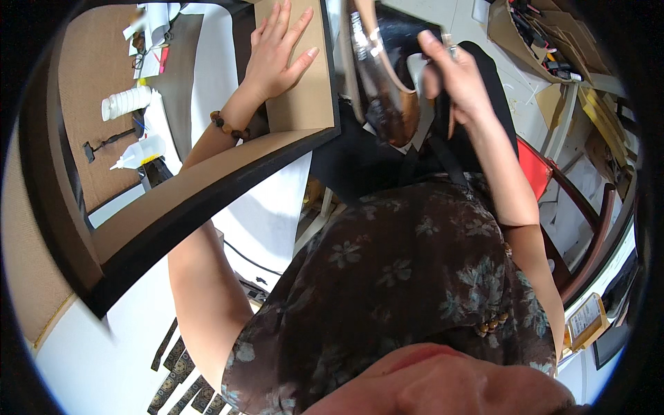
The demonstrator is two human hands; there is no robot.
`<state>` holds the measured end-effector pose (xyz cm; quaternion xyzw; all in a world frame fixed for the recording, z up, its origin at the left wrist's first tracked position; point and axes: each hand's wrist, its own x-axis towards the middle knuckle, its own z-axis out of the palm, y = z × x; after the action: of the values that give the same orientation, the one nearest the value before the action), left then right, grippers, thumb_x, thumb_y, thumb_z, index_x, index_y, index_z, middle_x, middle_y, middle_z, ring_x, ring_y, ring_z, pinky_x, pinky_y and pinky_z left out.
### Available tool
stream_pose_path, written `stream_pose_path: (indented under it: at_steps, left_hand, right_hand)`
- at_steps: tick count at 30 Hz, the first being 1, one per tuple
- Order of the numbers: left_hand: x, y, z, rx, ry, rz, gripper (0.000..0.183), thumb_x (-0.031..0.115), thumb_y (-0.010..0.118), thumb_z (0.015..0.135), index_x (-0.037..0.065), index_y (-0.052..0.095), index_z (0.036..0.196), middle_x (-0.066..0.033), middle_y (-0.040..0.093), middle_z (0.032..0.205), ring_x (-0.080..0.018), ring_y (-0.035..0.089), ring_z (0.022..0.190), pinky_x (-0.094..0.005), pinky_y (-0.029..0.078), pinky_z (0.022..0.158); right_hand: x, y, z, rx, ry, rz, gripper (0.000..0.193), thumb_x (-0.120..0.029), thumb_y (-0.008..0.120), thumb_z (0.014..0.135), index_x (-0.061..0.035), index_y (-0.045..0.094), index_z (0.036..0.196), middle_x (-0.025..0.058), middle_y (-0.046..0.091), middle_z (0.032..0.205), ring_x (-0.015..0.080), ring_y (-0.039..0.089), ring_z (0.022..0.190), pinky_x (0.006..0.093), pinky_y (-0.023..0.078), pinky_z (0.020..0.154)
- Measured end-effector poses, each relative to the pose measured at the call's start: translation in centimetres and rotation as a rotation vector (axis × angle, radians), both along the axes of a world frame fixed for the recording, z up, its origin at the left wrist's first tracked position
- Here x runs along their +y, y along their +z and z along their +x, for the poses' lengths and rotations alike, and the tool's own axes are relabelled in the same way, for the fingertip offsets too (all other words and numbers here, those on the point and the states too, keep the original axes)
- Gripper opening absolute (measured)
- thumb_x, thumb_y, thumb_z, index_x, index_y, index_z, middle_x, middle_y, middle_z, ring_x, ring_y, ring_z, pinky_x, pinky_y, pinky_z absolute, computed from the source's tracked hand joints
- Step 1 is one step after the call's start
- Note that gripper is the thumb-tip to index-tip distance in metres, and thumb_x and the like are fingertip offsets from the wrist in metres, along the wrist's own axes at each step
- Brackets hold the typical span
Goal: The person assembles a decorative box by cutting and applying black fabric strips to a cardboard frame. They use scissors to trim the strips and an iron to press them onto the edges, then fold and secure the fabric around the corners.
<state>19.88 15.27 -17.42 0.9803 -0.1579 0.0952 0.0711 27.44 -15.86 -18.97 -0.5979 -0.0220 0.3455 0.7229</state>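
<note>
My left hand [282, 52] lies flat, fingers spread, against the inner wall of a black-edged brown cardboard frame [207, 176]. My left forearm passes through the frame's opening, a beaded bracelet [229, 127] at the wrist. To the right of the frame, my right hand [458, 79] is closed on a glossy dark-brown object [387, 93] with a rounded lower end and a pale curved band. Motion blur and the hand hide part of it, so its kind is unclear. It hangs above the black cloth [360, 162] over my lap.
Through the frame show a white ribbed bottle [126, 103], a clear nozzle bottle [140, 151] and a small black-headed tool [105, 144]. A cardboard box of tools [536, 38] stands at upper right, near a wooden chair arm [596, 242]. Dark patterned strips [181, 370] lie at lower left.
</note>
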Motion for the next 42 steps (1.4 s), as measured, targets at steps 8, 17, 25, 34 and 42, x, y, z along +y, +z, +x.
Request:
stream_pose_path:
  at_steps: [8, 17, 25, 34, 42]
  left_hand:
    - [1.8, 0.6, -0.9, 0.071, 0.037, 0.054, 0.065, 0.039, 0.051, 0.094, 0.013, 0.034, 0.151, -0.0254, 0.023, 0.156, -0.04, 0.021, 0.145, -0.0518, 0.019, 0.113]
    - [2.3, 4.2, -0.5, 0.197, -0.007, 0.037, 0.055, 0.038, 0.054, 0.094, 0.009, 0.047, 0.141, -0.0196, 0.045, 0.136, -0.0351, 0.041, 0.127, -0.0473, 0.028, 0.107]
    - [0.5, 7.8, 3.3, 0.261, -0.095, 0.07, 0.053, 0.034, 0.053, 0.096, 0.009, 0.046, 0.142, -0.0152, 0.052, 0.099, -0.0313, 0.05, 0.096, -0.0392, 0.043, 0.088]
    - [8.0, 4.7, -2.3, 0.411, -0.098, -0.234, 0.073, 0.032, 0.069, 0.088, 0.009, 0.036, 0.149, -0.0127, 0.033, 0.155, -0.029, 0.029, 0.144, -0.0433, 0.023, 0.118]
    - [7.2, 4.0, -2.4, 0.4, -0.036, -0.218, 0.079, 0.038, 0.073, 0.083, 0.013, 0.037, 0.148, -0.0089, 0.028, 0.156, -0.0263, 0.021, 0.145, -0.0483, 0.012, 0.119]
  right_hand:
    - [-3.5, 1.8, 3.7, -0.118, -0.17, -0.062, 0.036, -0.04, 0.069, 0.091, -0.009, 0.054, 0.079, -0.0017, 0.05, 0.056, 0.0077, 0.045, 0.046, 0.0233, 0.037, 0.046]
    - [-0.9, 2.0, 5.2, -0.36, -0.148, -0.147, 0.036, -0.029, 0.07, 0.091, -0.0044, 0.053, 0.109, -0.001, 0.052, 0.061, 0.0073, 0.047, 0.051, 0.0238, 0.037, 0.048]
    - [3.5, 3.2, 7.3, -0.735, 0.17, -0.352, 0.047, -0.01, 0.054, 0.091, -0.0259, 0.055, 0.135, 0.0191, 0.061, 0.126, 0.0313, 0.056, 0.123, 0.0378, 0.042, 0.104]
    - [-1.1, 9.7, 5.5, -0.743, 0.222, -0.296, 0.078, -0.01, 0.074, 0.081, -0.0139, 0.034, 0.148, 0.0205, 0.056, 0.134, 0.0296, 0.055, 0.123, 0.0382, 0.042, 0.103]
    - [-0.6, 18.0, 3.1, -0.889, 0.56, -0.239, 0.067, -0.006, 0.074, 0.075, 0.0023, 0.047, 0.136, 0.0149, 0.065, 0.111, 0.0187, 0.062, 0.101, 0.0326, 0.048, 0.093]
